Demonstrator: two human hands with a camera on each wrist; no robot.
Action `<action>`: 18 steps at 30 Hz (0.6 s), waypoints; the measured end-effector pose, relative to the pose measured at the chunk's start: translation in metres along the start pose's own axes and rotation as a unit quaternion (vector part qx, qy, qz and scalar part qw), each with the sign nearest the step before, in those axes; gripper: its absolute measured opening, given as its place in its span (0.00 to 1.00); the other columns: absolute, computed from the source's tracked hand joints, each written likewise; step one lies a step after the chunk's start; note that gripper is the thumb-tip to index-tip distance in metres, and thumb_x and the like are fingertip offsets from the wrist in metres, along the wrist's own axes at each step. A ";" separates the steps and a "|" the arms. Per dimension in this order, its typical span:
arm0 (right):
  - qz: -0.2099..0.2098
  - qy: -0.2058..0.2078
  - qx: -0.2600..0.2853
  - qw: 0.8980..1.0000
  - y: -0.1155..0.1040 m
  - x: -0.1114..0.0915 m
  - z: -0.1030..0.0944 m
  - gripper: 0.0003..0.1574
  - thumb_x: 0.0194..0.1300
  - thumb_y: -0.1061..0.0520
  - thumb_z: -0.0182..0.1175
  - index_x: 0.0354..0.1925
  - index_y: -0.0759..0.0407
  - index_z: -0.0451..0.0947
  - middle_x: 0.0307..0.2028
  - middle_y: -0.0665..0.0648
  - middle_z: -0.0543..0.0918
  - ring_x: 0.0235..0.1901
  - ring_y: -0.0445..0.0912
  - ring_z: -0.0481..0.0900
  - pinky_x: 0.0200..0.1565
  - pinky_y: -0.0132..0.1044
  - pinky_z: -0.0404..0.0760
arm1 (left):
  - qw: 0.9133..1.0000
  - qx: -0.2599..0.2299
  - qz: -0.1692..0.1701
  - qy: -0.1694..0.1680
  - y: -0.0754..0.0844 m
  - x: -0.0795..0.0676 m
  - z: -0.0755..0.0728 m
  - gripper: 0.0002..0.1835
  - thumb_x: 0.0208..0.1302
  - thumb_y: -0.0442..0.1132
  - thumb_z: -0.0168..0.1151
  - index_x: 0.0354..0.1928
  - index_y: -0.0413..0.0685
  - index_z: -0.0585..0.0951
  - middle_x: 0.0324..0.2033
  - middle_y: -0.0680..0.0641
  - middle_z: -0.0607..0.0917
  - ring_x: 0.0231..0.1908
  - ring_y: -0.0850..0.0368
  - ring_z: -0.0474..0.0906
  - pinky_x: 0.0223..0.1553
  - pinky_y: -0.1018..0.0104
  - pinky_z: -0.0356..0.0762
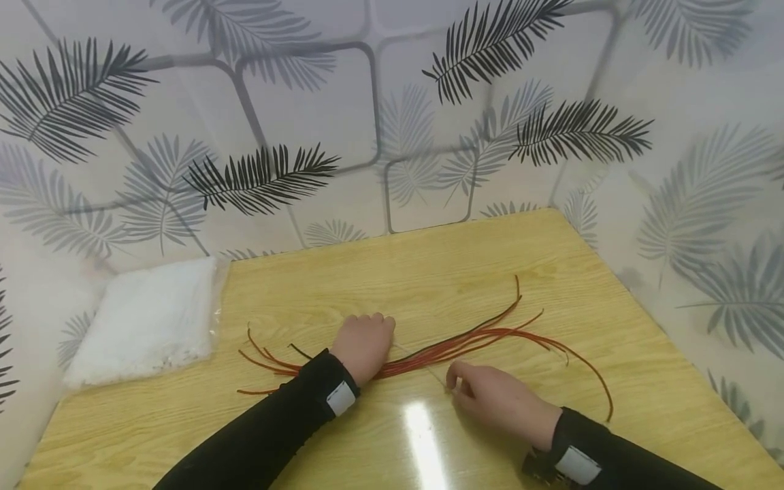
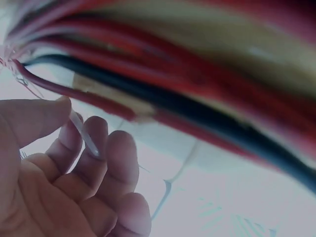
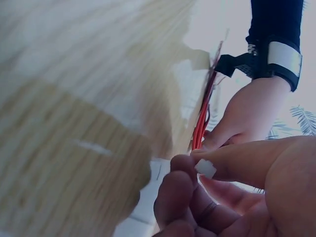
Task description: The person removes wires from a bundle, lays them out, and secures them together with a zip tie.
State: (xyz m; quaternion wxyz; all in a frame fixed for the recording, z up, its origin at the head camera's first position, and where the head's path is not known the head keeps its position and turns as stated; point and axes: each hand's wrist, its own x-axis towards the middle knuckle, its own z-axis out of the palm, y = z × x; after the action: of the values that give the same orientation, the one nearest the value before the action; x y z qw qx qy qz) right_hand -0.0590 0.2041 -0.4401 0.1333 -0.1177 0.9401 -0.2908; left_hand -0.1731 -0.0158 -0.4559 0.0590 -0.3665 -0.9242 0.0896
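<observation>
A loose bundle of red wires (image 1: pixel 437 354) with one black wire (image 2: pixel 163 101) lies across the table. My left hand (image 1: pixel 364 346) is over the bundle's left part, hiding some of it. In the left wrist view its thumb and finger pinch one end of a thin whitish cable tie (image 2: pixel 86 137). On the near side of the wires, my right hand (image 1: pixel 499 400) pinches the tie's small square head (image 3: pixel 206 169) between thumb and forefinger. The pale strip shows on both sides of the bundle, between the two hands.
A clear plastic bag (image 1: pixel 150 320) with white contents lies at the table's back left. The wooden table (image 1: pixel 343 275) meets a leaf-patterned wall covering (image 1: pixel 429 136) at the back. Wire ends fan out to the left and right.
</observation>
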 end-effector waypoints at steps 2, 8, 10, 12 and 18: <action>-0.013 -0.004 0.010 1.000 0.000 0.001 -0.001 0.03 0.68 0.59 0.60 0.39 0.50 0.80 0.25 0.43 0.77 0.23 0.38 0.71 0.27 0.35 0.72 | 1.000 -0.002 -0.007 0.000 -0.004 0.000 -0.001 0.07 0.69 0.43 0.61 0.35 0.48 0.81 0.26 0.49 0.79 0.28 0.53 0.78 0.30 0.61 0.75; -0.015 -0.019 0.047 0.999 -0.005 0.006 -0.002 0.08 0.70 0.55 0.58 0.38 0.49 0.85 0.32 0.42 0.83 0.28 0.37 0.75 0.33 0.36 0.75 | 0.999 -0.032 -0.034 0.006 -0.011 -0.004 -0.008 0.11 0.67 0.48 0.64 0.33 0.49 0.84 0.26 0.50 0.79 0.29 0.52 0.78 0.34 0.59 0.75; -0.025 -0.030 0.061 0.997 -0.007 0.009 -0.001 0.10 0.71 0.56 0.56 0.39 0.49 0.85 0.33 0.42 0.84 0.27 0.37 0.74 0.31 0.35 0.74 | 0.997 -0.051 -0.051 0.014 -0.012 -0.007 -0.012 0.11 0.66 0.48 0.65 0.30 0.50 0.84 0.24 0.51 0.78 0.27 0.53 0.78 0.33 0.59 0.74; -0.041 -0.039 0.069 0.996 -0.007 0.013 -0.001 0.12 0.70 0.58 0.55 0.41 0.49 0.86 0.35 0.42 0.84 0.28 0.37 0.74 0.31 0.34 0.74 | 0.995 -0.073 -0.066 0.028 -0.012 -0.011 -0.017 0.11 0.64 0.48 0.67 0.28 0.51 0.84 0.22 0.52 0.77 0.25 0.54 0.76 0.32 0.60 0.72; -0.066 -0.026 0.091 0.993 -0.008 0.024 -0.002 0.10 0.69 0.58 0.59 0.45 0.50 0.85 0.37 0.42 0.85 0.31 0.35 0.79 0.34 0.33 0.77 | 0.978 -0.168 -0.093 0.086 -0.004 -0.018 -0.029 0.07 0.61 0.46 0.71 0.29 0.53 0.86 0.24 0.55 0.78 0.23 0.61 0.74 0.26 0.66 0.72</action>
State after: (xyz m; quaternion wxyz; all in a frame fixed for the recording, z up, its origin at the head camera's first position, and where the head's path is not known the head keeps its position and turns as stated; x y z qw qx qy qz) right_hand -0.0812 0.1914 -0.4389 0.1485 -0.1747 0.8960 -0.3802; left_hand -0.1574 -0.0276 -0.4274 0.0844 -0.2902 -0.9475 -0.1044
